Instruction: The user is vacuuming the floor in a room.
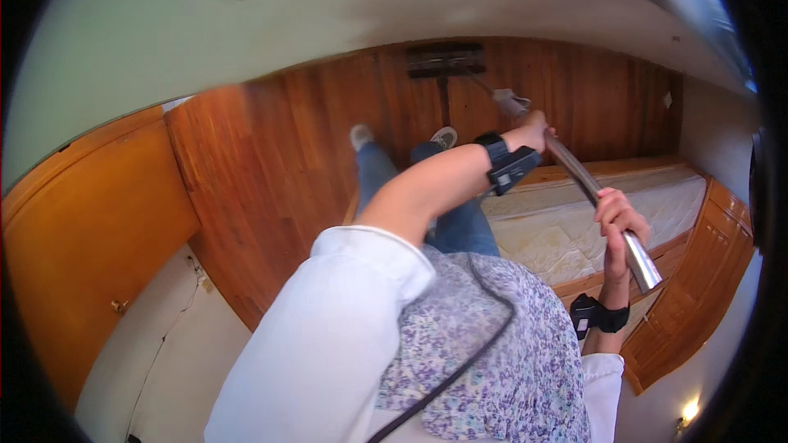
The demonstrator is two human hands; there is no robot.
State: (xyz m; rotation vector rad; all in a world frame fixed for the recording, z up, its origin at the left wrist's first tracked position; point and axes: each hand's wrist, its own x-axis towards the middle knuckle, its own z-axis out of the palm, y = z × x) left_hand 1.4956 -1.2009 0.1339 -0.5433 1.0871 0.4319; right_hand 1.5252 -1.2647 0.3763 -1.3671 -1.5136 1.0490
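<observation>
A metal pole [575, 166] slants from the lower right up toward a flat, dark mop head [446, 61] on the wooden floor [295, 135], close to the far wall. My left hand [534, 129] is closed around the middle of the pole. Near the pole's top end, my right hand [622, 218] grips it, with a short shiny length sticking out beyond the fist. Beyond my left hand, a blurred grey piece [510, 101] surrounds or hangs at the lower pole. Both wrists wear black straps with small devices.
My shoes [444, 136] stand on the floor below the mop head. At right lies a pale mattress [554, 243] in a wooden bed frame [702, 283]. An orange-brown wooden door [86, 227] is at left. A black cable [455, 375] crosses my floral garment; a thin cord runs along the left wall.
</observation>
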